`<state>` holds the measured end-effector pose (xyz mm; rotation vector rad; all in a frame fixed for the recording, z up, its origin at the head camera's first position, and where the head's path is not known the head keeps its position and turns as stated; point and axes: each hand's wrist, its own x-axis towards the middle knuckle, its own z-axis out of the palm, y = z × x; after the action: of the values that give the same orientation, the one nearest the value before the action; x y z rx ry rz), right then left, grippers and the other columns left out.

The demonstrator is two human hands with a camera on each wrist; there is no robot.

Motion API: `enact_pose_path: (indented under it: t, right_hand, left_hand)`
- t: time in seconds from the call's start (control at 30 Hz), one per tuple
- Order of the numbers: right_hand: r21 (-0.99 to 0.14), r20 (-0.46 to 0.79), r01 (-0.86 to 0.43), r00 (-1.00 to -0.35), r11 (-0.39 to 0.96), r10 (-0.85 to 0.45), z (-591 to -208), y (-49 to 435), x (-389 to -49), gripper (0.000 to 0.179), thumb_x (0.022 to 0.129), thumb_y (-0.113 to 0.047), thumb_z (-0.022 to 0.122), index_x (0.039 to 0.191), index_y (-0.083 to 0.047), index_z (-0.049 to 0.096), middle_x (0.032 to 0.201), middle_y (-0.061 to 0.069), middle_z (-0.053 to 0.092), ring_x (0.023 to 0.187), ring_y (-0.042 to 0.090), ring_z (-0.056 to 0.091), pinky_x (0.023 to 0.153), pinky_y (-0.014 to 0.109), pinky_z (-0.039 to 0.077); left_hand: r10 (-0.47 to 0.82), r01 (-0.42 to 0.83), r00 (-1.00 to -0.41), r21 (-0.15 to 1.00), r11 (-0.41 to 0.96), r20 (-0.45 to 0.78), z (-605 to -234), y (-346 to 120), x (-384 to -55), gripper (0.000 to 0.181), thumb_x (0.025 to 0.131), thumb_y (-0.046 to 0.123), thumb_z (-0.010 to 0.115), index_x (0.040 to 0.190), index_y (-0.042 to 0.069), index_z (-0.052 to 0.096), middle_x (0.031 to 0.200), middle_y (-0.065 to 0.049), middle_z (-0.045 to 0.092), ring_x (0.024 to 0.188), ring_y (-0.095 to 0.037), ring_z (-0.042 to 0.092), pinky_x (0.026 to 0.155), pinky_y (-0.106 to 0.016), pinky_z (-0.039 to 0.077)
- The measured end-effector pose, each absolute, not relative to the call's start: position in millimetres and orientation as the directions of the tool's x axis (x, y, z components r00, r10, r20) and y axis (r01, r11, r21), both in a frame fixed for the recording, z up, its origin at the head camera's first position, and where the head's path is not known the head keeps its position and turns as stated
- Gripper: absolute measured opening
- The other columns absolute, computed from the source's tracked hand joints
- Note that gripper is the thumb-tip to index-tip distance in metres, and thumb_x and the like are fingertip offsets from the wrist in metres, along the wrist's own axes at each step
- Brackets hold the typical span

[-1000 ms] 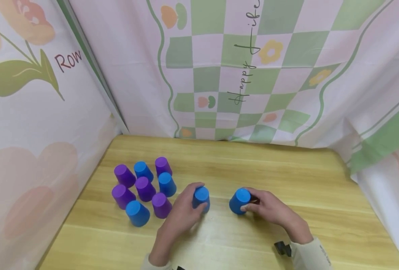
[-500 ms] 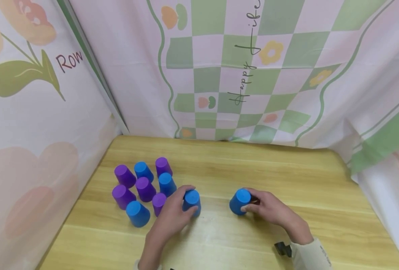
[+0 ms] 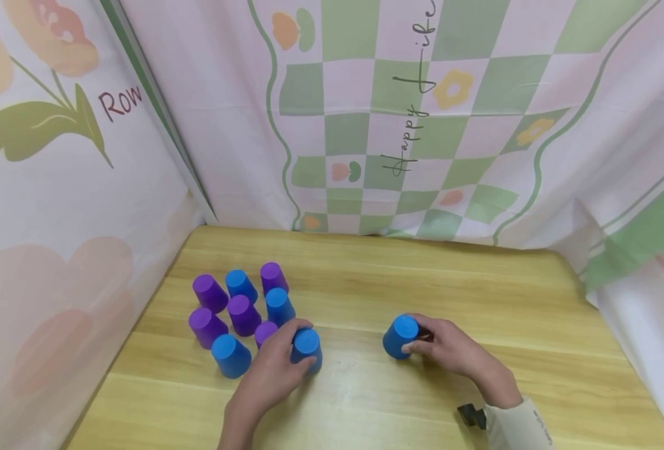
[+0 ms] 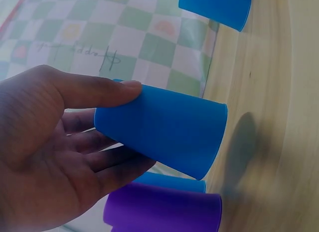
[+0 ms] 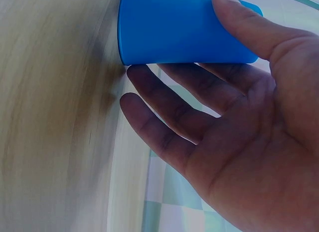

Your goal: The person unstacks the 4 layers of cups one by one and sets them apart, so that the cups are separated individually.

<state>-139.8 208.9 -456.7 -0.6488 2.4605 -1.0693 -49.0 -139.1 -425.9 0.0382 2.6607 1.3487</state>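
Observation:
My left hand (image 3: 273, 369) pinches an upside-down blue cup (image 3: 307, 350) between thumb and fingers. In the left wrist view the thumb lies across this blue cup (image 4: 164, 124), and a shadow falls on the table off its rim; I cannot tell whether the rim touches the wood. To the right, my right hand (image 3: 458, 350) holds a second upside-down blue cup (image 3: 401, 337) from its right side. The right wrist view shows the thumb on one side of that cup (image 5: 174, 30) and fingers on the other, the little finger away from it. A purple cup (image 3: 264, 332) is partly hidden behind my left hand.
Several upside-down cups stand grouped at the left of the wooden table (image 3: 421, 275), among them a blue cup (image 3: 231, 356) at the front and a purple cup (image 3: 208, 328) beside it. A patterned curtain (image 3: 365, 125) hangs behind. A black object (image 3: 471, 415) sits by the right sleeve.
My left hand has carried its blue cup leftward and nearer to me, towards the grouped cups, covering more of the front purple one. The right hand and its cup have stayed in place.

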Motion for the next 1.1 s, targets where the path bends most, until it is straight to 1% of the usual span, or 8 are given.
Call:
enact_pose_path:
  t: [0.13,0.27,0.47,0.7,0.9,1.1]
  right_hand:
    - [-0.756,-0.155,-0.258,-0.822,0.601,-0.548,-458,209,-140,0.045,0.1,-0.036,0.073,0.137,-0.012,0.064,0.124,0.006,0.073,0.11,0.021,0.068,0.089,0.039,0.061]
    - [-0.76,-0.157,-0.252,-0.823,0.6,-0.545,-458,209,-139,0.045,0.1,-0.036,0.073,0.137,-0.012,0.064,0.124,0.006,0.073,0.111,0.022,0.068,0.091,0.042,0.061]
    - [-0.76,-0.163,-0.247,-0.823,0.601,-0.544,-457,209,-139,0.047,0.1,-0.036,0.073,0.138,-0.011,0.064,0.125,0.007,0.073,0.111,0.023,0.068,0.092,0.046,0.061]
    - [-0.756,-0.157,-0.254,-0.825,0.604,-0.544,-456,209,-140,0.046,0.1,-0.036,0.073,0.138,-0.011,0.064,0.124,0.007,0.073,0.11,0.022,0.068,0.091,0.043,0.062]
    - [-0.756,-0.149,-0.261,-0.825,0.6,-0.546,-457,209,-139,0.046,0.1,-0.036,0.073,0.137,-0.011,0.064,0.124,0.007,0.073,0.11,0.022,0.068,0.091,0.041,0.061]
    - [-0.753,-0.15,-0.26,-0.827,0.604,-0.542,-456,209,-139,0.046,0.1,-0.036,0.073,0.137,-0.011,0.064,0.124,0.007,0.073,0.11,0.022,0.068,0.092,0.044,0.062]
  left_hand:
    - [0.081,-0.068,-0.986,0.799,0.598,-0.144,-425,-142,-46,0.048,0.095,0.016,0.079,0.137,0.024,0.059,0.144,-0.007,0.064,0.139,-0.037,0.056,0.112,-0.065,0.048]
    - [0.075,-0.076,-0.986,0.791,0.608,-0.152,-423,-146,-43,0.048,0.094,0.015,0.079,0.137,0.024,0.059,0.146,-0.009,0.063,0.14,-0.039,0.055,0.113,-0.066,0.047]
    - [0.072,-0.061,-0.988,0.777,0.627,-0.136,-424,-153,-36,0.049,0.092,0.011,0.08,0.137,0.017,0.06,0.143,-0.012,0.064,0.139,-0.041,0.056,0.113,-0.066,0.046]
    - [0.091,-0.066,-0.983,0.775,0.629,-0.157,-425,-159,-32,0.049,0.092,0.011,0.08,0.136,0.016,0.06,0.138,-0.009,0.066,0.136,-0.04,0.058,0.111,-0.066,0.048]
    - [0.104,-0.029,-0.987,0.762,0.647,-0.126,-424,-165,-26,0.048,0.088,0.008,0.083,0.131,0.015,0.063,0.132,-0.008,0.07,0.129,-0.037,0.063,0.109,-0.063,0.051]
    - [0.092,-0.057,-0.985,0.771,0.635,-0.149,-422,-176,-19,0.042,0.088,0.008,0.083,0.125,0.017,0.065,0.129,-0.004,0.072,0.123,-0.032,0.066,0.107,-0.065,0.052]
